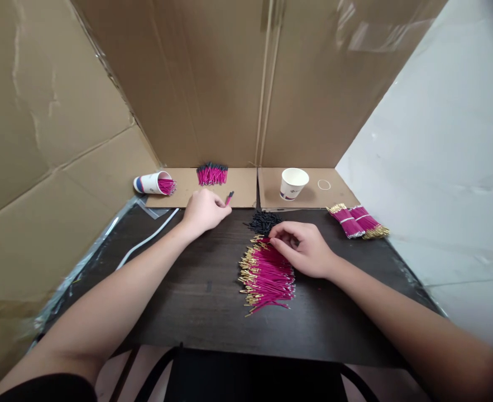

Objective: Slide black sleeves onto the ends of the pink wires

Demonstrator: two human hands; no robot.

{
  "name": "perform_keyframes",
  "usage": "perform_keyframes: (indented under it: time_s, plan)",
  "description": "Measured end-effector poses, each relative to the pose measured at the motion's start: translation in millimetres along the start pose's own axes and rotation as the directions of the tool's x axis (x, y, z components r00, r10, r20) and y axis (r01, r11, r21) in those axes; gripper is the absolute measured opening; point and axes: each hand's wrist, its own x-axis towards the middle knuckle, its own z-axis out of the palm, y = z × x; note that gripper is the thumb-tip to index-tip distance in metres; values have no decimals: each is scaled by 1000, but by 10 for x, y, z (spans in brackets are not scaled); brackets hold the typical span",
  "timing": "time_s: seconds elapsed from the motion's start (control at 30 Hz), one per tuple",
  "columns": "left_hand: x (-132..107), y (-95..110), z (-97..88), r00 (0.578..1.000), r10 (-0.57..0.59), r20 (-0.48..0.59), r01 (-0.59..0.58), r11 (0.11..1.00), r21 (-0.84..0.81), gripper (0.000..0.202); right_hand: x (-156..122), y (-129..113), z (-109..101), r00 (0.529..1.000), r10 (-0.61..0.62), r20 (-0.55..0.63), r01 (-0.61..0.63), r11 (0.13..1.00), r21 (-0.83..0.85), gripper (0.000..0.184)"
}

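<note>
My left hand (204,211) is closed in a pinch on one pink wire with a black cap (229,197), held just above the cardboard flap. My right hand (302,247) rests on the top edge of a large pile of pink wires with gold ends (265,276); its fingers are curled and pinching at a wire there. A heap of small black caps (263,221) lies just beyond that pile. A small pile of capped pink wires (211,174) sits on the cardboard ahead of my left hand.
A paper cup lying on its side (152,182) holds pink wires at the left. An upright paper cup (293,183) and a rubber band (324,184) sit on the right flap. Two banded wire bundles (357,220) lie at the right. Cardboard walls (213,84) enclose the dark table (187,301).
</note>
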Motion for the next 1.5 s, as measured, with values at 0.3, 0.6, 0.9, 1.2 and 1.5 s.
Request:
perform_keyframes:
  time_s: [0.3,0.6,0.9,1.2,1.5]
  plan:
    - [852,-365,-363,948,-286,-137,274,957,-96,23,7,25,8,1000,12,11,-13,1000,10,13]
    - [1191,-611,-191,900,-393,-188,373,918,-135,20,3,14,4,1000,19,22,-19,1000,1,14]
    - [1134,-646,-167,918,-342,-199,324,939,-119,21,14,16,-11,1000,1,22,-1,1000,-15,12]
    - [1023,-667,-156,918,-352,-181,333,935,-126,17,46,35,-198,980,8,197,34,977,-212,9]
    - [862,-571,-163,906,-387,-173,359,918,-170,12,31,44,-251,924,120,363,30,924,-382,6]
